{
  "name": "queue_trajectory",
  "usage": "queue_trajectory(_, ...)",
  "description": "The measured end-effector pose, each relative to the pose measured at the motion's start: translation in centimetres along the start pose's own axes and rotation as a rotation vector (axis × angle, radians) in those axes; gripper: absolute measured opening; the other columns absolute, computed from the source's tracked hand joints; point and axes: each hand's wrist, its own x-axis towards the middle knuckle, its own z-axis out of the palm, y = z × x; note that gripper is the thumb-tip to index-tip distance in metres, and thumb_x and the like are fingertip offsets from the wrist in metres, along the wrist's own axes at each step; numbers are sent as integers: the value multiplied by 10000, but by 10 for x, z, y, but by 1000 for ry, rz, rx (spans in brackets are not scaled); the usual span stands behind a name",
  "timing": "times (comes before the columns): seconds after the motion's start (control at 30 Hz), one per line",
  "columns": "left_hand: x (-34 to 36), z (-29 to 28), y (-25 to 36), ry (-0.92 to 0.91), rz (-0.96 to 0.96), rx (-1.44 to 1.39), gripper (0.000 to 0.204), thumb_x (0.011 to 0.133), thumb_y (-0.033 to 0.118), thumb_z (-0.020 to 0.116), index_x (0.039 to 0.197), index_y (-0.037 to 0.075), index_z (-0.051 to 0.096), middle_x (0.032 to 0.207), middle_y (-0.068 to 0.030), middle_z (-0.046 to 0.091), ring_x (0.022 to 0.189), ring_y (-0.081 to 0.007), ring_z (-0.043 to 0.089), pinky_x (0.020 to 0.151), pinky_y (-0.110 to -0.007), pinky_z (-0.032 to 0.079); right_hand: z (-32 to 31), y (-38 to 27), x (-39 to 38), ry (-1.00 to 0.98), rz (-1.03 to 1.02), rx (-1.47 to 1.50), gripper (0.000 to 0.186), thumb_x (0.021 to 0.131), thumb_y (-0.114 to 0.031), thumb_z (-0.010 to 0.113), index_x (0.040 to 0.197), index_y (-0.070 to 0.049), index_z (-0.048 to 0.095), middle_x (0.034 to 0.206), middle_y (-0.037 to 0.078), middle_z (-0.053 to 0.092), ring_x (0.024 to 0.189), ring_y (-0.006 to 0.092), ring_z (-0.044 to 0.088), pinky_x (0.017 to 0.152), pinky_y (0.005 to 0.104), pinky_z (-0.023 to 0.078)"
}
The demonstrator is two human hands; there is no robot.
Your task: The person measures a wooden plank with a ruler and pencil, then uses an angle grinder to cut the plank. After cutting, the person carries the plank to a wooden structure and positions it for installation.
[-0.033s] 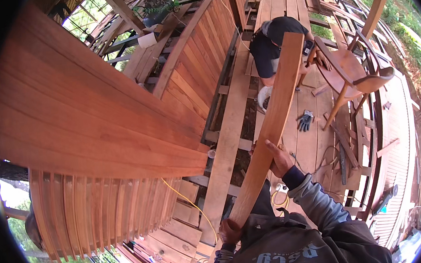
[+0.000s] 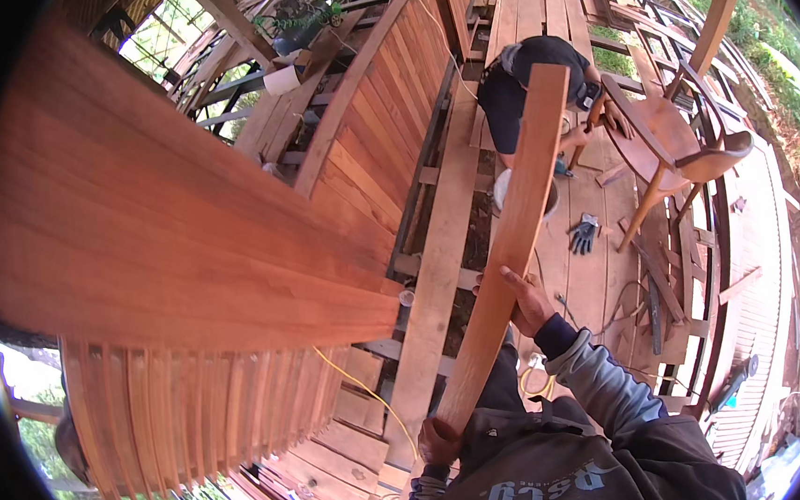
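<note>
One long plank (image 2: 516, 231) is slanting up & away from the person's dark jacket (image 2: 604, 459). L hand (image 2: 440, 441) is gripping its near end, fingers curling round the corner; R hand (image 2: 529, 304) is clasping it partway along, thumb pressing the upper face & fingertips showing at the opp. edge, so the grip is spanning the underside. Far end is overlapping a crouching co-worker (image 2: 546, 69) in view; can't tell the actual gap. That co-worker is leaning by a wooden chair (image 2: 663, 131), R of the plank.

For good ctrl, R hand is prob. bearing most wt., w/ L hand steering & countering tip-up. B/c a lot of length is sticking out past R hand, sliding that grip fwd a bit is likely helping balance. Swinging slowly is wise, esp. nr the co-worker. Footing's needing care too: floorboards (image 2: 431, 285) are leaving gaps, & a yellow cord (image 2: 373, 386) is trailing on the L.
</note>
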Motion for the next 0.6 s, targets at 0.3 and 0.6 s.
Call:
queue_trajectory(0.3,125,-40,41,-73,-272,74,814,412,338,867,1117,80,553,937,-147,667,885,-370,657,791,-476,533,47,-10,151,175,95,-420,323,919,-241,646,1121,5,596,921,83,669,766,179,667,611,333,555)
queue_trajectory(0.6,251,-45,133,-198,-518,231,792,452,328,847,1137,66,550,1021,-149,650,966,-356,634,860,-470,512,55,-22,279,278,175,-663,186,873,-127,585,942,35,644,765,94,657,624,199,664,485,338,535)
